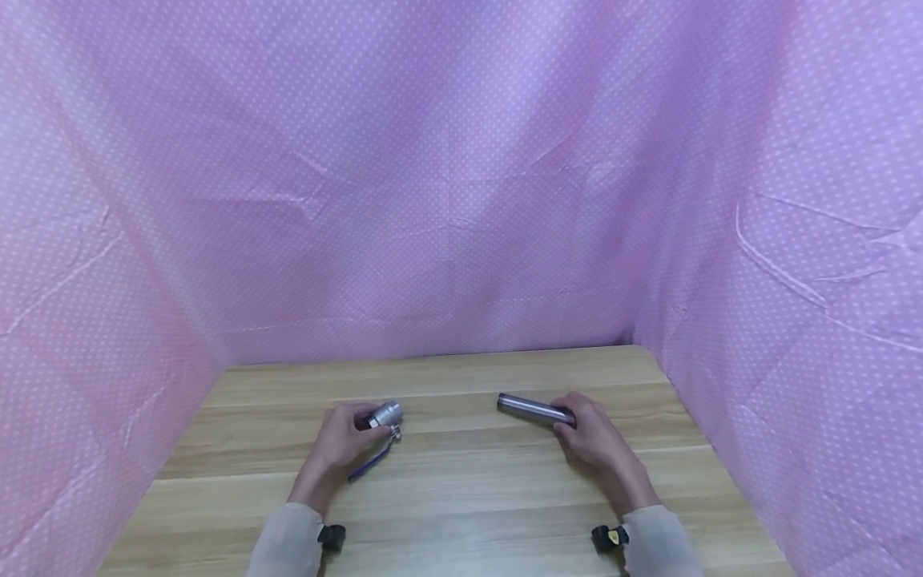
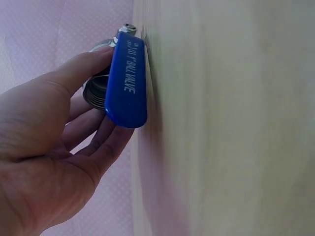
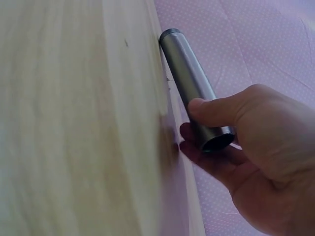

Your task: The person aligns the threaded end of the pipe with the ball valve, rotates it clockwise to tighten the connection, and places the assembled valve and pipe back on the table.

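My left hand (image 1: 348, 439) grips a metal ball valve (image 1: 387, 414) by its body, thumb on the near side. The valve's blue lever handle (image 2: 127, 81), printed "1" BALL VALVE", points back toward the wrist, and a threaded opening (image 2: 96, 91) shows beside it. On the right, my right hand (image 1: 590, 433) holds a steel pipe (image 1: 534, 409) near one end, between thumb and fingers. The pipe's far end (image 3: 171, 33) is threaded and points left toward the valve; its open near end (image 3: 218, 142) faces the palm. A wide gap lies between valve and pipe.
Both hands work over a light wood-grain table (image 1: 461, 497). Pink dotted cloth (image 1: 447, 200) hangs along its back and both sides. A small black device (image 1: 332, 538) sits on the left wrist, another black device (image 1: 606, 538) on the right.
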The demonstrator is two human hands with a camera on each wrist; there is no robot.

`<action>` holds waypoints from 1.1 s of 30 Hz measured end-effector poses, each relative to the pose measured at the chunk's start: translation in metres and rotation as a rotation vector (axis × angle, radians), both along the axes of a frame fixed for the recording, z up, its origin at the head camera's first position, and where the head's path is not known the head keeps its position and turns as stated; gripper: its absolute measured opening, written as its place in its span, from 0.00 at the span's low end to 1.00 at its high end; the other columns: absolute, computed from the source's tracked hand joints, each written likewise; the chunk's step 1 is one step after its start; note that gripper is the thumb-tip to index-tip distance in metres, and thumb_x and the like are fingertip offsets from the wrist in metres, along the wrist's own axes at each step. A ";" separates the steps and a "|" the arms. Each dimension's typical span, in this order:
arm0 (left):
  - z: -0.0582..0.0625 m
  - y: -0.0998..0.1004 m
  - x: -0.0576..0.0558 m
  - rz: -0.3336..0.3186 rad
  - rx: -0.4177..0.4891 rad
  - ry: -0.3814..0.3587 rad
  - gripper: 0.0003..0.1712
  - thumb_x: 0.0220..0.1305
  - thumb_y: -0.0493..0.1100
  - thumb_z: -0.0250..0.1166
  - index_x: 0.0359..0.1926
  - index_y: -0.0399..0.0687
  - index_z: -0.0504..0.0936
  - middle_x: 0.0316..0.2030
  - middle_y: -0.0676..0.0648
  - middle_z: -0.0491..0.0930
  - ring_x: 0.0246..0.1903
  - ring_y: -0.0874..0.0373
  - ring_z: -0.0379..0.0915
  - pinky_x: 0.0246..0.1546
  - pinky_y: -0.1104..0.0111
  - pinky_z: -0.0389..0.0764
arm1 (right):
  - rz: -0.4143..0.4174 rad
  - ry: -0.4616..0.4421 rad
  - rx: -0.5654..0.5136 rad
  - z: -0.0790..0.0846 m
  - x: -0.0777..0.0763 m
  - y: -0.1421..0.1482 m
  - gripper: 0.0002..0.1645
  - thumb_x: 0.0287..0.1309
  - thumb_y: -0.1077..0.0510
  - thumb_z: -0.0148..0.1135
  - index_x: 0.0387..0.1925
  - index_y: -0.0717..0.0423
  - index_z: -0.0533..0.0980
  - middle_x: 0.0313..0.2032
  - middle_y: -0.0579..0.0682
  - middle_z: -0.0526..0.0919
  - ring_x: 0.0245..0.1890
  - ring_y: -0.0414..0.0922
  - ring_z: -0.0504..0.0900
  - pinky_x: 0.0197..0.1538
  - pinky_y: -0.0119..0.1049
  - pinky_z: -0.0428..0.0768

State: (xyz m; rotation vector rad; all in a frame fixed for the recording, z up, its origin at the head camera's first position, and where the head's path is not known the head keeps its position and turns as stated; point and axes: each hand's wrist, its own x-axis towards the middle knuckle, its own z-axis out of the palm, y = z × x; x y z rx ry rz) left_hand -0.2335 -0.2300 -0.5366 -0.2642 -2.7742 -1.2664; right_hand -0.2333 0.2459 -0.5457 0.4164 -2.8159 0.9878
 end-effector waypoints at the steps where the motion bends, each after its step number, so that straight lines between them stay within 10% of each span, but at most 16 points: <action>1: 0.000 0.001 0.001 0.001 0.020 0.001 0.20 0.66 0.40 0.84 0.57 0.42 0.94 0.46 0.41 0.96 0.42 0.58 0.89 0.43 0.77 0.89 | -0.012 -0.007 -0.025 0.001 0.001 0.000 0.20 0.68 0.66 0.75 0.60 0.58 0.86 0.51 0.53 0.91 0.52 0.50 0.88 0.63 0.54 0.93; 11: 0.017 0.019 0.017 0.033 0.220 -0.088 0.28 0.67 0.44 0.84 0.66 0.48 0.90 0.58 0.40 0.94 0.55 0.52 0.92 0.54 0.76 0.93 | -0.129 -0.174 -0.292 0.014 0.008 -0.006 0.23 0.76 0.58 0.72 0.68 0.49 0.82 0.59 0.52 0.89 0.52 0.50 0.89 0.53 0.36 0.96; 21: 0.046 0.040 0.036 -0.030 0.331 0.017 0.30 0.67 0.39 0.84 0.68 0.44 0.88 0.62 0.36 0.91 0.60 0.44 0.91 0.60 0.69 0.96 | 0.070 0.314 -0.470 0.043 0.007 -0.014 0.21 0.55 0.79 0.80 0.50 0.69 0.86 0.43 0.66 0.92 0.45 0.33 0.90 0.54 0.18 0.92; 33: 0.084 0.061 0.059 -0.180 0.506 0.186 0.30 0.67 0.30 0.80 0.68 0.37 0.86 0.63 0.32 0.90 0.58 0.66 0.91 0.62 0.69 0.94 | 0.275 0.466 -0.707 0.093 0.039 -0.025 0.29 0.45 0.91 0.74 0.51 0.77 0.84 0.51 0.39 0.93 0.47 0.32 0.91 0.50 0.20 0.93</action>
